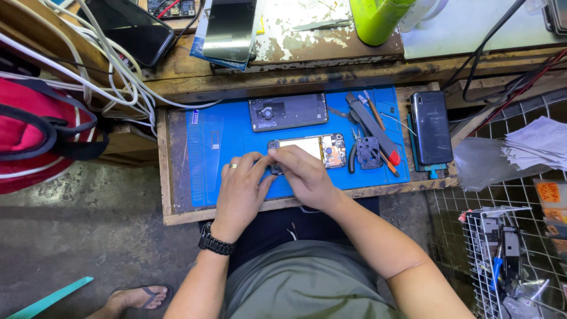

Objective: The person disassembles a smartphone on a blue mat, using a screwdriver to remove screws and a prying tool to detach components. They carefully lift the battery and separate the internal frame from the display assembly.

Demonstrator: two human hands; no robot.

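On the pull-out wooden tray (168,177) lies a blue mat (236,133), and all the work sits on it. Largest on the mat is a dark back cover (288,111) lying flat near the far edge; just nearer is the opened phone (319,147), its board and pale battery exposed. A black phone (432,127) rests at the tray's right end, well apart from the hands. Between it and the opened phone lie a grey spudger (369,121), a small dark frame piece (370,152) and pliers (352,156).

Both hands meet at the opened phone's left end. By my reading the step in hand is fine work on that end, perhaps freeing or seating a small part; the next move would call for a steady pinch and little force, since the board is bare.

Pose: the left hand (239,192), with watch and ring, lies palm down on the mat, fingers curled toward the phone's corner, touching it rather than clasping. The right hand (304,174) arches over the same end, fingertips pinched at it; whether they hold a small part or tool I cannot tell.
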